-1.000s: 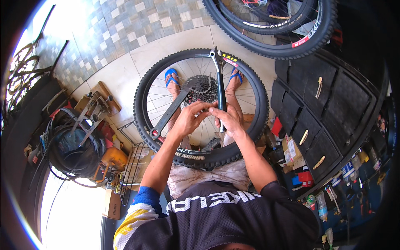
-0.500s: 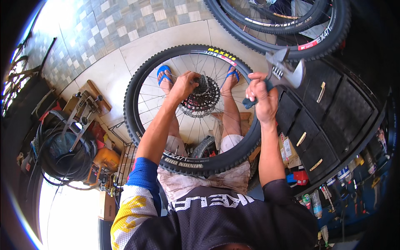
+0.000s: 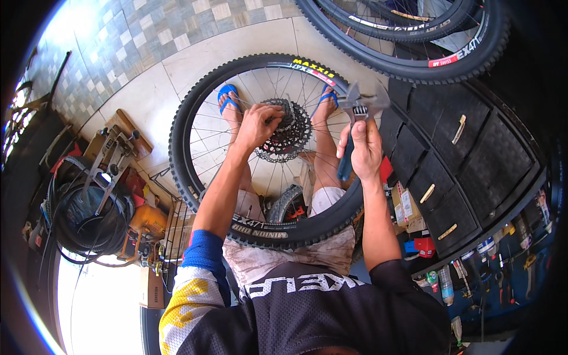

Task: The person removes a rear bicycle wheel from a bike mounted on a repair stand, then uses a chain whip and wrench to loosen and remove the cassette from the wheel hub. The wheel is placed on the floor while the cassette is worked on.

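Note:
A bicycle wheel with a knobby black tyre [image 3: 178, 142] lies across my lap, its cassette [image 3: 283, 145] facing up. At the cassette's centre, my left hand [image 3: 256, 126] is closed, fingertips bent together over the hub end. Whatever is in those fingers is hidden by them. My right hand [image 3: 366, 151] is wrapped round the blue handle of an adjustable wrench [image 3: 361, 109], held upright to the right of the cassette over the tyre's edge. The wrench's jaws are blurred by motion and point away from me.
More wheels [image 3: 414, 71] lie at the upper right. Beside my right arm stands a black drawer cabinet [image 3: 438, 171], with small boxes [image 3: 405, 207] by its near edge. Hand tools and bottles [image 3: 447, 287] line the lower right. Coiled black tyres or tubing [image 3: 89, 207] sit at left.
My right hand has swung the wrench leftward and turned it more upright, closer to the cassette. My left hand stays at the hub. The view has shifted slightly.

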Motion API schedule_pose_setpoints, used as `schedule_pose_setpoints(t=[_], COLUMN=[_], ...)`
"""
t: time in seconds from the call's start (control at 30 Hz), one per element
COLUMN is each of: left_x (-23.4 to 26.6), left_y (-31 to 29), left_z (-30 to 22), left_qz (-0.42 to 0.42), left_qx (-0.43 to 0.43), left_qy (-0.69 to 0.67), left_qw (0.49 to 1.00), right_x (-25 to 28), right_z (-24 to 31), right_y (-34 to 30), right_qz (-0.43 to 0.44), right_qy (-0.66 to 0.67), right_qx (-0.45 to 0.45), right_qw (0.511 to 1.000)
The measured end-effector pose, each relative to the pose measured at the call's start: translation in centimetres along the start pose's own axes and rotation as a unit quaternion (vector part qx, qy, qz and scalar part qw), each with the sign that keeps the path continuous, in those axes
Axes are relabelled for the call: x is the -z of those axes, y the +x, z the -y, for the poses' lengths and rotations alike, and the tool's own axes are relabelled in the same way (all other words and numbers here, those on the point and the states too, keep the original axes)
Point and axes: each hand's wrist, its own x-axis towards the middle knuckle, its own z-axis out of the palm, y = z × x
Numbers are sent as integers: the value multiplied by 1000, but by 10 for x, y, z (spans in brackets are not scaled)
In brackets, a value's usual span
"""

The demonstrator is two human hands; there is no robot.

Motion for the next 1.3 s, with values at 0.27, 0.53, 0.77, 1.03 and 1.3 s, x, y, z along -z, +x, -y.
schedule_pose_setpoints(t=[0.27,0.53,0.77,1.03,1.3], left_x=[-8,-5,4,-2,-2], left_y=[16,20,27,30,31], left_z=[8,14,26,26,34], left_qz=[23,62,172,184,207], left_qx=[235,340,459,456,461], left_qy=[-122,-1,5,-42,-69], left_qw=[964,938,872,870,860], right_x=[8,-10,-56,-98,-104], right_z=[-14,-58,-107,-122,-116], right_y=[10,7,-11,-4,19], right_qz=[29,49,12,-58,-38], right_qy=[-24,-7,11,34,64], right_qx=[-50,-300,-514,-526,-505], right_qw=[998,953,858,848,860])
